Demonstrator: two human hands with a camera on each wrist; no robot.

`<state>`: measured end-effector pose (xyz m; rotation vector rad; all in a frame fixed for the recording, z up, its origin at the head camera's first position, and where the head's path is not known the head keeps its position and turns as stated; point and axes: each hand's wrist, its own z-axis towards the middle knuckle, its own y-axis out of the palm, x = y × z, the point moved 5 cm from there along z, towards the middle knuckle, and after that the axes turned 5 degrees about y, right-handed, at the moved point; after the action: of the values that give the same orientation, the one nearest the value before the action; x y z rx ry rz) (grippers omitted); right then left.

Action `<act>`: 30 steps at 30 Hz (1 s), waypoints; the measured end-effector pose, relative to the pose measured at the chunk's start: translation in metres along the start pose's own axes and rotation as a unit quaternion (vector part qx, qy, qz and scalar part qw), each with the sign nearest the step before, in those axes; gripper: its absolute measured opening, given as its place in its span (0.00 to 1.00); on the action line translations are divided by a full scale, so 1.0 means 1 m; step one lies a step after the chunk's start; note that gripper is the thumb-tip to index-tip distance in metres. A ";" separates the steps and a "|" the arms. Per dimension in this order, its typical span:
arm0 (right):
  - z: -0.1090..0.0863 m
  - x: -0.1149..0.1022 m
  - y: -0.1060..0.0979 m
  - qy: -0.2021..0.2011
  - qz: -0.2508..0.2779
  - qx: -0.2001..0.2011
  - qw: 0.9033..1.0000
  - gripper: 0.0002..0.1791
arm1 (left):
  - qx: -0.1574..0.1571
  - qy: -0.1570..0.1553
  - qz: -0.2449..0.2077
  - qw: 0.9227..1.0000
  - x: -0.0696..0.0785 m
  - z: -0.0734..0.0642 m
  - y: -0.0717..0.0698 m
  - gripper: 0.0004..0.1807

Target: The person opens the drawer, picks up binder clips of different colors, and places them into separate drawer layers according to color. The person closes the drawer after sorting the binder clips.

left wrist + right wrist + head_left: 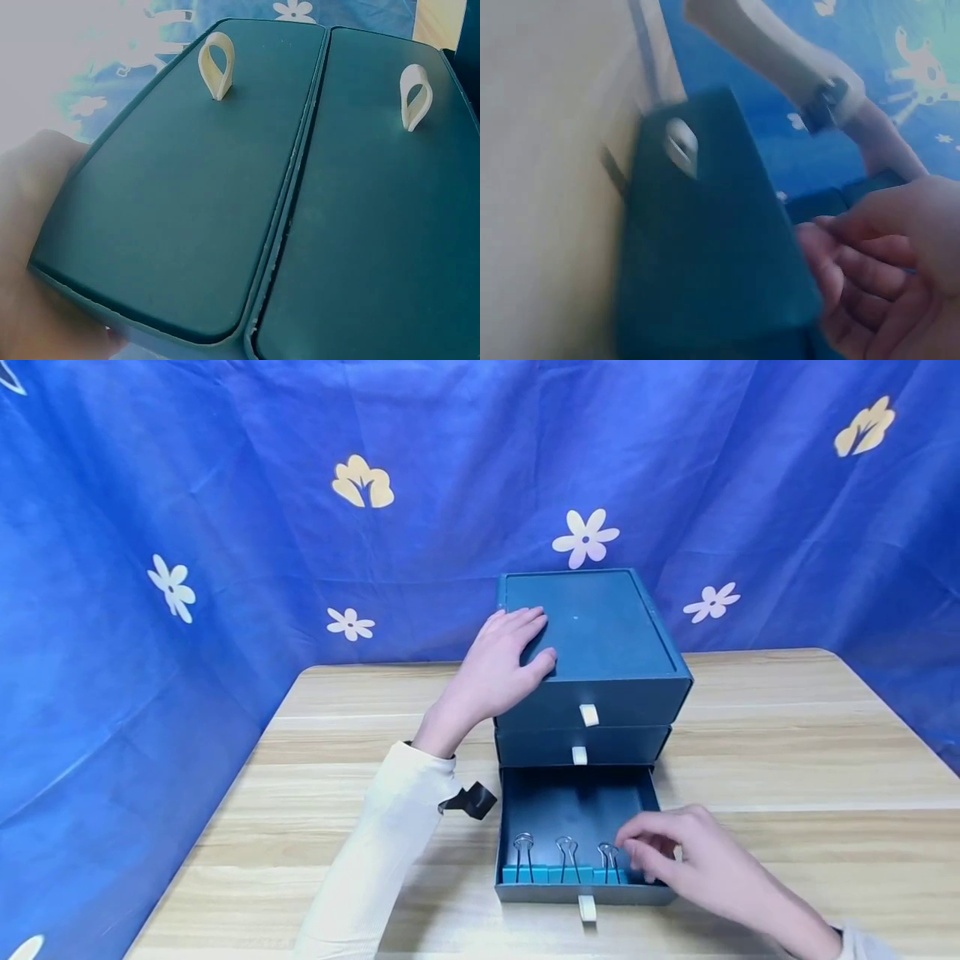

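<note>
My left hand (504, 664) rests on the left side of the dark teal drawer cabinet (592, 618), fingers on its top, thumb near the front edge. The bottom drawer (577, 797) is pulled out. Three blue binder clips (525, 872) stand in a row along its front wall, silver wire handles up. At the right end of this row, my right hand (693, 856) reaches into the drawer with bent fingers. Its thumb and fingertips (821, 251) come together just behind the drawer front (712, 247); I cannot tell whether they hold a clip.
The upper two drawers are closed, each with a cream pull loop (589, 715). A similar loop (587, 908) hangs on the bottom drawer's front. The cabinet stands on a wood-grain table (337, 735) before a blue flowered curtain (450, 527). A black strap mount (477, 801) sticks out from my left wrist.
</note>
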<state>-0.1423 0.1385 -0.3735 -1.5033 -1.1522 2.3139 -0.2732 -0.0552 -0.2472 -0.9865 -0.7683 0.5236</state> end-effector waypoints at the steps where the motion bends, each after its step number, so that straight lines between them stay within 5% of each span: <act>1: -0.004 -0.001 0.001 0.000 0.006 0.010 1.000 0.07 | -0.001 0.000 0.001 1.000 0.000 0.000 0.000 0.31; 8: -0.025 -0.015 0.005 -0.082 -0.022 0.098 0.992 0.14 | -0.003 0.003 0.003 1.000 0.000 0.002 0.000 0.31; 12: -0.030 -0.016 0.020 -0.067 0.046 0.002 0.997 0.12 | -0.005 0.000 0.003 1.000 -0.001 0.001 0.000 0.31; 14: -0.033 -0.013 0.034 -0.047 0.117 -0.063 0.990 0.11 | -0.005 -0.001 0.004 1.000 -0.001 0.001 0.000 0.31; 16: -0.035 -0.010 0.051 -0.025 0.223 -0.129 0.966 0.10 | -0.004 -0.001 0.004 1.000 -0.001 0.001 -0.001 0.31; 17: -0.036 -0.008 0.061 -0.006 0.283 -0.161 0.945 0.10 | -0.004 0.000 0.004 1.000 -0.001 0.001 -0.001 0.31; 21: -0.042 0.005 0.092 0.160 0.471 -0.226 0.837 0.18 | -0.003 0.003 0.004 1.000 0.000 0.000 -0.001 0.31; 23: -0.044 0.011 0.101 0.226 0.516 -0.235 0.792 0.21 | -0.003 0.001 0.003 1.000 -0.001 -0.001 -0.001 0.31; 24: -0.045 0.013 0.104 0.249 0.527 -0.237 0.777 0.22 | -0.003 0.000 0.003 1.000 -0.001 -0.001 -0.001 0.31; 26: -0.045 0.016 0.108 0.273 0.531 -0.244 0.764 0.23 | -0.003 -0.001 0.004 1.000 -0.002 -0.001 -0.001 0.31; 30: -0.043 0.019 0.113 0.291 0.528 -0.250 0.758 0.24 | -0.001 0.000 0.004 1.000 -0.003 -0.001 -0.001 0.31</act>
<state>-0.0858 0.0922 -0.4714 -3.4454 -0.8255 1.5968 -0.2740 -0.0578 -0.2477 -0.9919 -0.7652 0.5305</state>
